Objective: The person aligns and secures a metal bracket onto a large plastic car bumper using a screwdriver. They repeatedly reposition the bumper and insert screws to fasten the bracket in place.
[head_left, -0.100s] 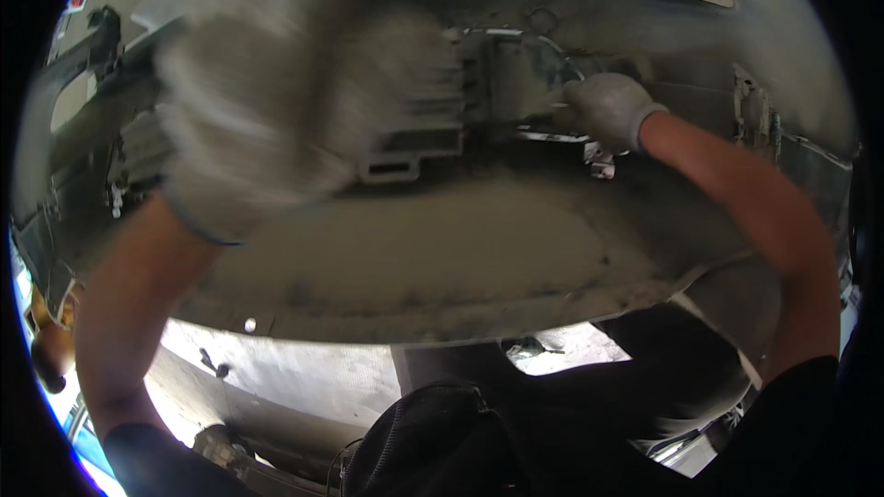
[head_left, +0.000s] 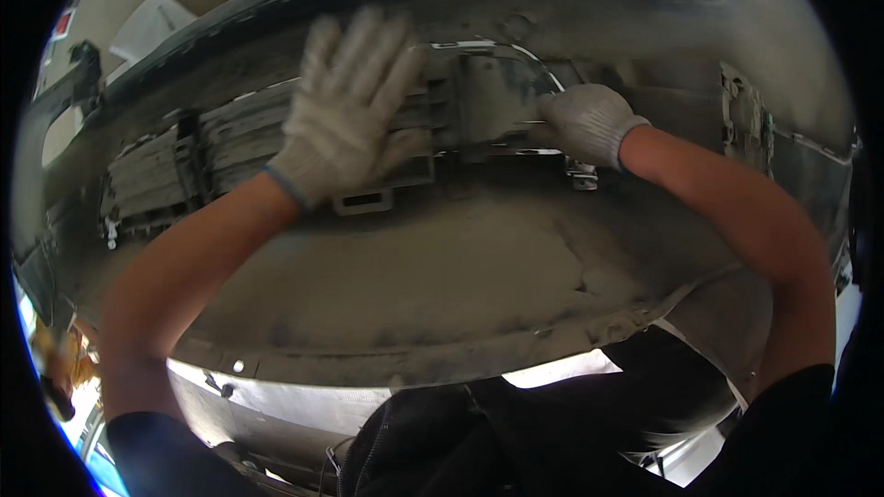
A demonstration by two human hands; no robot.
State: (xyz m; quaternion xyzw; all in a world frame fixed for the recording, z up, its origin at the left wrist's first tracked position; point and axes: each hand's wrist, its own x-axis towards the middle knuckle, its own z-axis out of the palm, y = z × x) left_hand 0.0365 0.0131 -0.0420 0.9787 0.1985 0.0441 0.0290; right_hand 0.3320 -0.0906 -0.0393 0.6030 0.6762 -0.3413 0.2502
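Note:
A large dusty dark car bumper (head_left: 433,258), its hollow inner side facing me, spans the view. A black slatted grille (head_left: 244,143) sits across its middle, with a flat panel (head_left: 493,97) at its right part. My left hand (head_left: 345,120), in a pale knit work glove, is open with fingers spread over the slats. Motion blurs its fingertips, and whether it touches the grille I cannot tell. My gloved right hand (head_left: 589,121) is closed at the grille's right end, its fingertips curled against the edge and partly hidden.
A shiny metal clip (head_left: 582,175) shows below my right hand. The bumper's near lip (head_left: 396,373) curves past my dark-clothed lap. A bracketed part (head_left: 748,120) stands at the right side. Brown, partly blurred objects (head_left: 60,364) lie beyond the left edge.
My left hand has dropped from close to the camera onto the grille area, its fingers now spread. The bumper appears slightly lower and turned in view; my right hand keeps its place on the grille.

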